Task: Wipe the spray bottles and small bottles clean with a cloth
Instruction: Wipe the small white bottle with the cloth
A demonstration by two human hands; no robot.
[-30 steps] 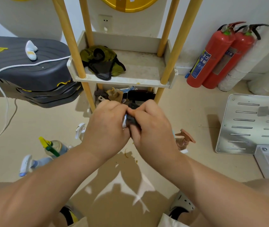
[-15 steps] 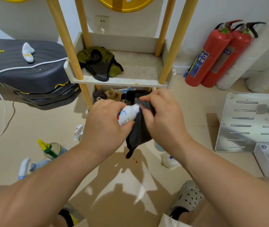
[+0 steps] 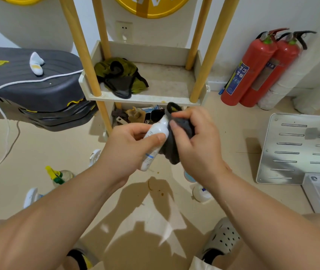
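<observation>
Since half a second ago, more of the white bottle (image 3: 155, 142) has come clear of the grey cloth (image 3: 182, 133), and its base now pokes out below the left hand (image 3: 130, 151). It is held tilted above the floor (image 3: 38, 143), in front of the shelf (image 3: 145, 98). Its top end is buried in the cloth, so the cap is hidden, and the label is too blurred to read.

Under the right wrist a small bottle (image 3: 202, 193) sits on the floor, half covered. A sprayer (image 3: 57, 175) with a yellow-green trigger sits beside the left forearm, which cuts off another, white sprayer (image 3: 30, 197).

The left fingers and thumb curl round the white bottle's body. The right hand (image 3: 196, 147) bunches the cloth against the neck, thumb pressing.
</observation>
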